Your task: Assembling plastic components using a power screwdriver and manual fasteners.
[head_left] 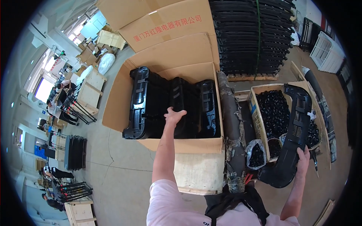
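My right hand (302,160) grips a glossy black plastic cover (296,128) by its outer edge. The cover is a long shell with bent ends and slotted vents, tilted above a box of small black parts. Over the large cardboard carton (181,146), my left hand (175,115) reaches forward with thumb and fingers apart, holding nothing. It is nearest to the black plastic covers (151,101) standing packed in rows inside the carton. Whether its fingertips touch one I cannot tell.
An open box (271,113) of small black parts stands right of a padded roller-like bar (233,124), near a plastic bag (256,154) of similar parts. Behind rises a strapped stack of black frames (252,37). People work at benches (90,90) on the far left.
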A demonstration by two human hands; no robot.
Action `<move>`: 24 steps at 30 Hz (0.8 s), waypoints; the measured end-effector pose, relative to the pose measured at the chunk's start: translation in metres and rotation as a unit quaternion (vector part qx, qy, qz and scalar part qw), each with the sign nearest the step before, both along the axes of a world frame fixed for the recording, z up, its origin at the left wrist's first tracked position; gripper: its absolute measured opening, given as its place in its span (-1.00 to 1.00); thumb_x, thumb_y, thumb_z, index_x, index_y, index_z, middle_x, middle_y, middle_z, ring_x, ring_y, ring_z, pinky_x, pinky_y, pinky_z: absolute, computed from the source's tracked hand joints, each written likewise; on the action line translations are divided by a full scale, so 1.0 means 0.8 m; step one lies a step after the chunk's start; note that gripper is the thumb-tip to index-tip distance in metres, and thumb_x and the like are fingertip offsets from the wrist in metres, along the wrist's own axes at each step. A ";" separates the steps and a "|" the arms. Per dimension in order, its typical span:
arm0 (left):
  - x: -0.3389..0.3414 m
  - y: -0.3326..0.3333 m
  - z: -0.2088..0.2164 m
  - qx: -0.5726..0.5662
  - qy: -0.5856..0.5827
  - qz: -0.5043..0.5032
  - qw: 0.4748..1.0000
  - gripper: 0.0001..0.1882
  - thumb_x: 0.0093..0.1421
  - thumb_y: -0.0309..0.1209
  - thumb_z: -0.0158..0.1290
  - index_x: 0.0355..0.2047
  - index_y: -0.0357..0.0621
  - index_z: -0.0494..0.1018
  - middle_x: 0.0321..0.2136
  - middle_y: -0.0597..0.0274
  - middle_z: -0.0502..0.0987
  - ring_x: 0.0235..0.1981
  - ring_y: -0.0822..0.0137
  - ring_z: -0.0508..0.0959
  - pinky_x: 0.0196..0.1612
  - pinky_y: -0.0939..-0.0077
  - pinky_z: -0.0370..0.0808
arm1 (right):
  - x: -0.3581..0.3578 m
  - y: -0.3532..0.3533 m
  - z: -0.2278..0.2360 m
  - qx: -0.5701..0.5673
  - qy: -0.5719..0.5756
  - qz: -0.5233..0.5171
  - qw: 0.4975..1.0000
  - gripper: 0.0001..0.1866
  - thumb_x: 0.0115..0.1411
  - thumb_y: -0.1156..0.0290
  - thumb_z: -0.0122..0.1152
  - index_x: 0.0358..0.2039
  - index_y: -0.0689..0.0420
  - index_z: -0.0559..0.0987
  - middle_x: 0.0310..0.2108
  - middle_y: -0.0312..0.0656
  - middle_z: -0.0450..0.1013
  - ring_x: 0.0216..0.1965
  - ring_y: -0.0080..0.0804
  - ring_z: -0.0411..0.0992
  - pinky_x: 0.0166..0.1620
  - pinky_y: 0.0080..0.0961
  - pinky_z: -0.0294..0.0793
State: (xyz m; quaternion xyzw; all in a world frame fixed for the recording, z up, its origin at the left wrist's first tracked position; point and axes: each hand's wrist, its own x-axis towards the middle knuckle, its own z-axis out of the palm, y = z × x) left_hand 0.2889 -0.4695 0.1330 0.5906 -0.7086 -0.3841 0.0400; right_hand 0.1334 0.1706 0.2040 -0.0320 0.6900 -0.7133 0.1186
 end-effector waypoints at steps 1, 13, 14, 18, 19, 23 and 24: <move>0.001 0.002 -0.011 -0.010 0.001 0.007 1.000 0.15 -0.09 -0.02 0.42 0.48 0.12 0.10 0.39 -0.29 0.12 0.33 -0.25 0.31 0.33 -0.03 0.40 | -0.003 -0.008 0.002 -0.001 0.003 0.003 1.000 -0.55 0.34 0.44 0.16 0.21 0.30 0.49 -0.01 -0.18 0.58 -0.06 -0.45 0.56 0.08 -0.48 0.53; 0.042 -0.028 -0.007 0.224 0.355 0.085 0.904 -0.30 0.14 -0.10 0.35 0.22 -0.12 0.44 -0.14 0.16 0.58 -0.18 0.23 0.60 -0.07 0.31 0.58 | -0.021 -0.043 -0.005 -0.004 0.039 0.052 0.998 -0.52 0.34 0.44 0.15 0.24 0.32 0.46 0.02 -0.16 0.56 -0.04 -0.46 0.53 0.10 -0.48 0.50; 0.039 -0.025 -0.002 0.220 0.347 0.081 0.908 -0.28 0.12 -0.09 0.36 0.24 -0.11 0.43 -0.14 0.15 0.59 -0.12 0.19 0.61 -0.02 0.28 0.58 | -0.021 -0.044 -0.005 -0.012 0.039 0.046 0.998 -0.51 0.33 0.44 0.15 0.25 0.32 0.46 0.02 -0.16 0.56 -0.04 -0.46 0.53 0.10 -0.48 0.50; 0.001 0.025 0.004 -0.010 0.120 -0.004 0.993 -0.09 0.00 0.00 0.39 0.33 -0.04 0.37 0.39 -0.24 0.15 0.24 -0.16 0.44 0.28 0.14 0.45 | -0.008 -0.061 0.022 0.031 0.032 0.037 0.998 -0.53 0.30 0.43 0.16 0.18 0.36 0.48 -0.04 -0.13 0.58 -0.10 -0.46 0.55 0.05 -0.49 0.52; 0.014 0.007 -0.012 -0.003 0.163 0.022 0.986 -0.11 0.02 0.00 0.39 0.32 -0.06 0.38 0.34 -0.21 0.25 0.21 -0.11 0.46 0.26 0.17 0.46 | -0.008 -0.071 0.018 0.014 0.034 0.047 0.998 -0.55 0.30 0.43 0.16 0.17 0.35 0.49 -0.05 -0.14 0.58 -0.12 -0.47 0.55 0.04 -0.49 0.52; 0.037 -0.013 -0.035 0.047 0.327 0.034 0.943 -0.22 0.10 -0.02 0.36 0.26 -0.11 0.42 0.10 -0.06 0.51 0.06 0.06 0.56 0.15 0.25 0.51 | -0.005 -0.074 0.010 0.000 0.040 0.058 0.998 -0.59 0.30 0.44 0.15 0.13 0.32 0.51 -0.08 -0.18 0.59 -0.14 -0.49 0.55 0.01 -0.52 0.52; 0.044 -0.017 -0.034 0.092 0.381 0.043 0.919 -0.26 0.15 -0.03 0.34 0.22 -0.19 0.44 -0.05 0.08 0.58 -0.07 0.20 0.59 0.06 0.34 0.53 | -0.005 -0.069 0.009 -0.001 0.039 0.059 0.997 -0.59 0.30 0.44 0.15 0.13 0.32 0.51 -0.08 -0.18 0.59 -0.14 -0.49 0.55 0.01 -0.52 0.52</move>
